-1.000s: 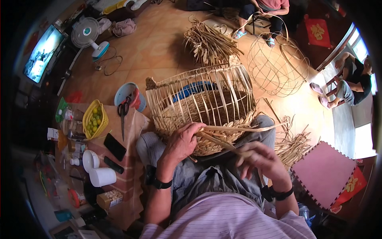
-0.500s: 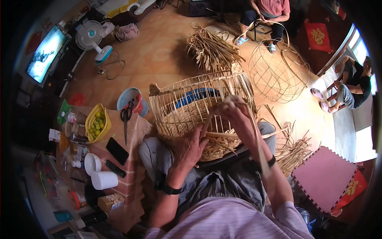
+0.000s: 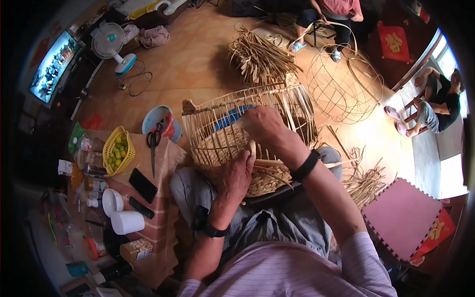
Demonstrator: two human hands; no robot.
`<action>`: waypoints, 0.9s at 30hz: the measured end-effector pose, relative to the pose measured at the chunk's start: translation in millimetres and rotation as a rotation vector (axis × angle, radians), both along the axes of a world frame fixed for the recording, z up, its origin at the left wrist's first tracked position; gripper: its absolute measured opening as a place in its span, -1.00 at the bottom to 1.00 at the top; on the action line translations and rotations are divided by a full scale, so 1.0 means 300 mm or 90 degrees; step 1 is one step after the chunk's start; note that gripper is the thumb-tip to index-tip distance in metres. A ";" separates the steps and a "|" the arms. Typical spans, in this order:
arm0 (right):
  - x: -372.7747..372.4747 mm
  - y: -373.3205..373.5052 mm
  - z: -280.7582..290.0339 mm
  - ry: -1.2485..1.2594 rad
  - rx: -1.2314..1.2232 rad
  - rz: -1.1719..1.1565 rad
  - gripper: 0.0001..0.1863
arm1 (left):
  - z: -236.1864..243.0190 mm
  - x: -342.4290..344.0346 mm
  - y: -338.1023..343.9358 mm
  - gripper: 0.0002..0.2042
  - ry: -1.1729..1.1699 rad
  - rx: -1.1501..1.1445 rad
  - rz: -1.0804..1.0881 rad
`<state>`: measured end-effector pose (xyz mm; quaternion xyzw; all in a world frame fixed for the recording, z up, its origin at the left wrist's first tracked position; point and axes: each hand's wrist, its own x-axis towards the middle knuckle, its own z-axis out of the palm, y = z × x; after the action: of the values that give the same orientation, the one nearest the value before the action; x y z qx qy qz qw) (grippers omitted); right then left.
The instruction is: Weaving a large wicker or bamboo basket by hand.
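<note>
A half-woven basket (image 3: 203, 143) lies tilted across my lap, with thin upright stakes and a woven base of flat tan plant strips. My left hand (image 3: 237, 175) is closed at the near side of the basket, its thumb and fingers pinching a tan strip (image 3: 253, 147) beside the stakes. Above it, my right hand (image 3: 267, 126) is closed over the stakes, knuckles up. Its fingertips are slightly blurred, and what they hold is hidden. Something blue (image 3: 232, 116) shows inside the basket behind the stakes.
At left, a table holds scissors (image 3: 154, 143), a yellow basket of green fruit (image 3: 118, 151), a phone (image 3: 143, 185) and white cups (image 3: 127, 222). Ahead lies a bundle of dried strips (image 3: 260, 57). An open wire-like frame (image 3: 344, 84) stands near a seated person; another person sits far right.
My right hand has swung left across the basket, its forearm now crossing the front. The loose strip that hung along that forearm no longer shows there. My left hand stays nearly in place.
</note>
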<state>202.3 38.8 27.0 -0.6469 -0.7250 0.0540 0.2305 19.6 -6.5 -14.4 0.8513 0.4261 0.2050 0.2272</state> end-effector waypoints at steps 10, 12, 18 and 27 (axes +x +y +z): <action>0.014 -0.043 -0.011 0.000 0.095 0.025 -0.88 | 0.004 0.014 -0.015 -0.81 0.006 0.030 0.020; 0.009 -0.081 0.005 0.047 0.057 0.008 -0.82 | 0.008 0.018 -0.014 -0.82 -0.002 0.036 0.033; 0.023 -0.259 -0.068 0.553 0.075 -0.094 -0.70 | 0.018 0.053 -0.007 -0.85 0.004 0.029 0.033; 0.185 -0.705 -0.160 1.020 -0.205 -0.149 -0.81 | 0.008 0.001 0.035 -0.85 -0.001 -0.029 -0.100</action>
<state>257.6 -172.7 -21.0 -0.5087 -0.2523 0.5780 0.5861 19.9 4.0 -12.0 0.8766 0.3623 0.1777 0.2622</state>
